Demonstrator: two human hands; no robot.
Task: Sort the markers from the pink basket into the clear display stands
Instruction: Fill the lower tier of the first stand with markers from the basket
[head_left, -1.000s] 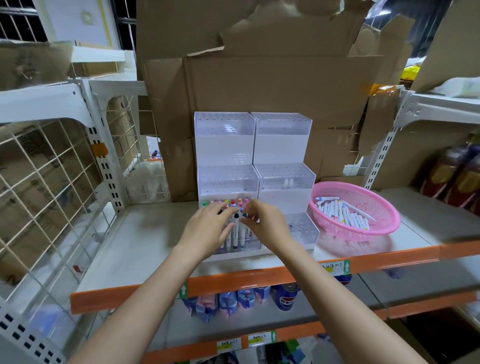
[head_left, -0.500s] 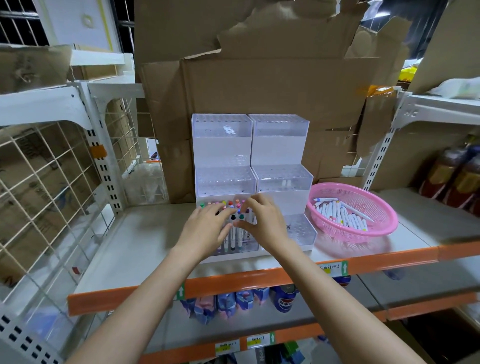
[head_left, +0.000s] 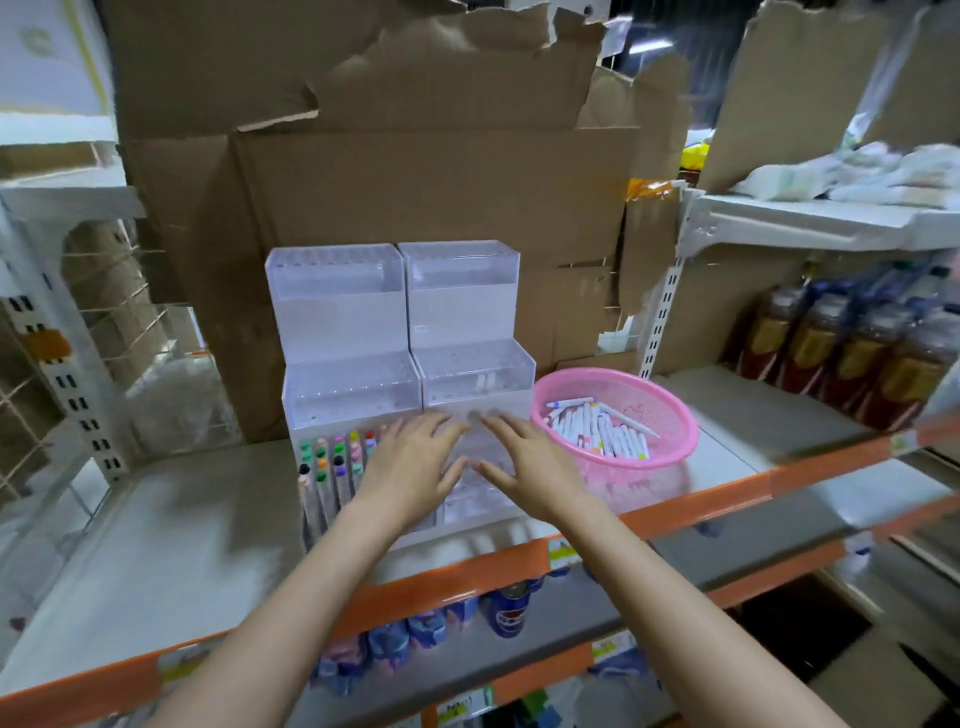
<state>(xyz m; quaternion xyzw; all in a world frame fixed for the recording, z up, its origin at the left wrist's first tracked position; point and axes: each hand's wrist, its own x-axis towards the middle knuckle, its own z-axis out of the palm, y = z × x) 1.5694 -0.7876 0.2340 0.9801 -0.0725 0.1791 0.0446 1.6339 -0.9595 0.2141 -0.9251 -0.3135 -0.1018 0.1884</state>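
While hovering spread-fingered over the front tier of the clear display stands (head_left: 410, 415), left hand (head_left: 410, 467) and right hand (head_left: 524, 467) both empty, each grip wide open on nothing. Markers (head_left: 597, 431) heaped loose in the pink basket (head_left: 670, 415) just right of the stands, on the shelf (head_left: 156, 545). Upright markers (head_left: 332, 462) by the left wrist; likely toppled by a careless sweep.

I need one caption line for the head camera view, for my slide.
Both open hands, left hand and right hand, hover over the clear display stands; markers wait in the pink basket.
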